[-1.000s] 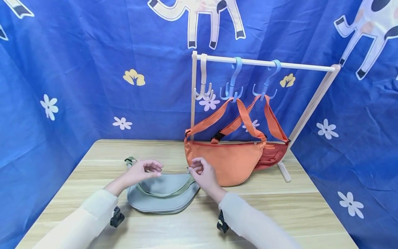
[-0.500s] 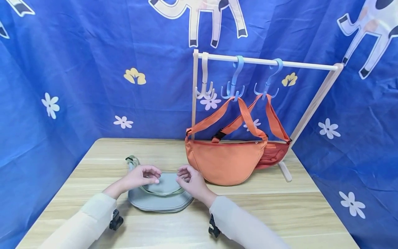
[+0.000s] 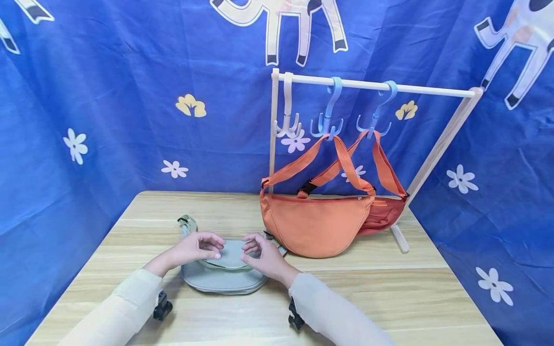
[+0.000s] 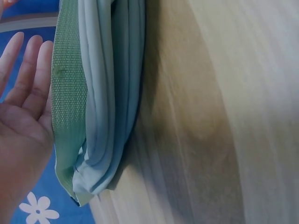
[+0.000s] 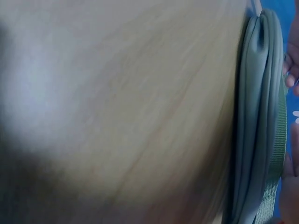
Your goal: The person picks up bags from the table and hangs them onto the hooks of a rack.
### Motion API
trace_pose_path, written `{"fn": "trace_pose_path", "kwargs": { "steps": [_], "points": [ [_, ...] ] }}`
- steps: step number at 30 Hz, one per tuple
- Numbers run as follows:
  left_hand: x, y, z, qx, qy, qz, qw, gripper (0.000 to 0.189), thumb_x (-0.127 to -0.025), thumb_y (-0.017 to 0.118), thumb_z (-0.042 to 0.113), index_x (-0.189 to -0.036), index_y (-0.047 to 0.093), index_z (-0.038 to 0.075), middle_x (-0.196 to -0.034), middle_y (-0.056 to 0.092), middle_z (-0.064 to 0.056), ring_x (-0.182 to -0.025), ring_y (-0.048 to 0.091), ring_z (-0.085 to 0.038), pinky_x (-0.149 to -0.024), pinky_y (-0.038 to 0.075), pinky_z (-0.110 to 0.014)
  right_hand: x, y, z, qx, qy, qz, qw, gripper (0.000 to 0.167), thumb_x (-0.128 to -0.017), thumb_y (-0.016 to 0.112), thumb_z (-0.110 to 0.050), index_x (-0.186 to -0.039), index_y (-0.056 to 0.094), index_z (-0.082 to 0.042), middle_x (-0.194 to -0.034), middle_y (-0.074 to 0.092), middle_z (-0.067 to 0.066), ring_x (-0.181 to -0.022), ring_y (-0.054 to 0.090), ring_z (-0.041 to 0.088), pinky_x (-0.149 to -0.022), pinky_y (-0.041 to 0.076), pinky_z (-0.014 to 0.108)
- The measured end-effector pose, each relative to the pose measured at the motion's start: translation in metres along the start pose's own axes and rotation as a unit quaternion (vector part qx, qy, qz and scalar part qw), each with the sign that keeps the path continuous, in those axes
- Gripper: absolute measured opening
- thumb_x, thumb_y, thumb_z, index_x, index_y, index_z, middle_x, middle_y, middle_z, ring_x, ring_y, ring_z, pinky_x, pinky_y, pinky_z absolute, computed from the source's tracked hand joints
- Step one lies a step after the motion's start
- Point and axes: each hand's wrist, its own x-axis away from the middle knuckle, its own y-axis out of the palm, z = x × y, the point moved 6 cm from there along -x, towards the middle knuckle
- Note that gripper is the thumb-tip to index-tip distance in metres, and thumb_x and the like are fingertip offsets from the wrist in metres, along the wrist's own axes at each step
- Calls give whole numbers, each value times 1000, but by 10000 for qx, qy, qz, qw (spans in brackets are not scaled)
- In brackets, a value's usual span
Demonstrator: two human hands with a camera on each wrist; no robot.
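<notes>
Pale grey-green crescent bag point(image 3: 225, 281) lay flat on the wood-grain table point(image 3: 368, 298), nearer its L edge than the R, w/ a green webbing strap point(image 4: 69, 84) across it. L hand point(image 3: 195, 251) & R hand point(image 3: 266, 259) hovered there, released, fingers loosely curved. Bag's contents were hidden tbh.
</notes>
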Motion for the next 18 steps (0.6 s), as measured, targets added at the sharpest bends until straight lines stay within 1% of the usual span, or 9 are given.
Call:
{"fn": "trace_pose_path", "kwargs": {
  "steps": [3,7,8,11,14,15,18],
  "points": [
    [1,-1,-4,98,-44,-84,9999,45,-83,72,5,-117,52,-18,-107,59,-32,-98,60,-43,-80,51,-27,0,1,1,-6,11,-130,9999,37,-88,67,-4,-121,53,0,-108,64,22,-99,62,37,-83,48,36],
    [1,-2,-8,153,-57,-193,9997,47,-82,73,2,-118,51,-18,-108,59,-32,-97,60,-44,-80,51,-28,-3,2,5,3,11,-193,9998,40,-86,70,-5,-121,52,1,-108,63,23,-99,61,38,-87,47,39],
    [0,-2,-9,165,-60,-216,9996,47,-82,73,2,-118,51,-18,-108,59,-32,-98,59,-45,-80,51,-28,-4,3,10,48,15,-193,9998,41,-85,71,-6,-122,52,0,-108,63,22,-99,62,36,-88,47,38],
    [0,-3,-12,163,-148,-276,9994,47,-81,73,0,-118,51,-18,-108,58,-32,-99,59,-46,-80,51,-28,-11,6,32,301,72,-265,9992,47,-84,74,-15,-124,53,-4,-108,65,14,-98,64,21,-88,46,31],
    [0,-4,-14,82,-199,-346,9992,46,-81,73,1,-118,52,-17,-109,59,-31,-100,58,-46,-81,51,-28,-17,9,52,576,110,-408,9974,53,-83,76,-23,-127,53,-7,-109,66,7,-96,62,8,-88,44,25],
    [0,-4,-14,27,-202,-373,9991,46,-81,73,1,-118,52,-17,-109,59,-30,-100,58,-46,-82,50,-29,-18,9,55,640,134,-458,9968,54,-82,77,-24,-127,53,-8,-109,66,6,-96,61,6,-88,43,24],
    [0,-5,-15,-143,-99,-442,9989,46,-81,74,5,-118,54,-15,-109,61,-28,-101,58,-42,-86,49,-33,-20,8,58,751,171,-549,9955,55,-80,78,-23,-127,54,-8,-109,65,5,-96,60,6,-90,43,24]
  ]
}}
